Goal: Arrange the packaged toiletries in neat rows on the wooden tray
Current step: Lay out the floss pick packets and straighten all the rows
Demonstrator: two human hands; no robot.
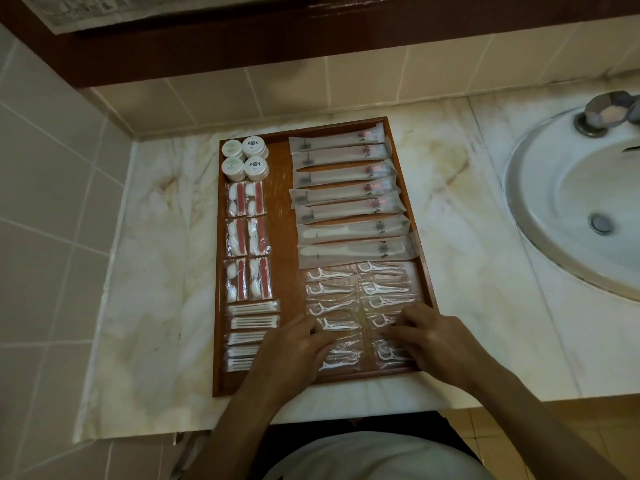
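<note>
Setting: a wooden tray [282,209] sits on a pale marble bench [149,271] beside a white sink [568,209], a tiled wall behind it.
Far left of tray: four round white tubs [245,158] stand in a two-by-two block at the far corner.
Left column: six clear packets with red strips and white pads [247,242] lie in pairs below the tubs, then a stack of cotton bud packets [252,327] runs toward the near edge.
Right column, far half: seven long frosted sleeves [346,195] lie crosswise in a row, each just beside or overlapping the next; the two nearest hold white-handled items.
Right column, near half: floss pick packets [360,299] lie in two side-by-side rows, reaching to the tray's near edge.
Left hand: the left hand [294,351] lies palm down on the left row of floss picks, fingers [323,336] loosely extended and pressing the packets flat, not curled round any.
Right hand: the right hand [433,336] lies palm down on the right row, its fingers reaching across the packets toward the centre; they look relaxed and straight, gripping nothing.
Foreground: both forearms reach in from the near edge above a pale garment.
</note>
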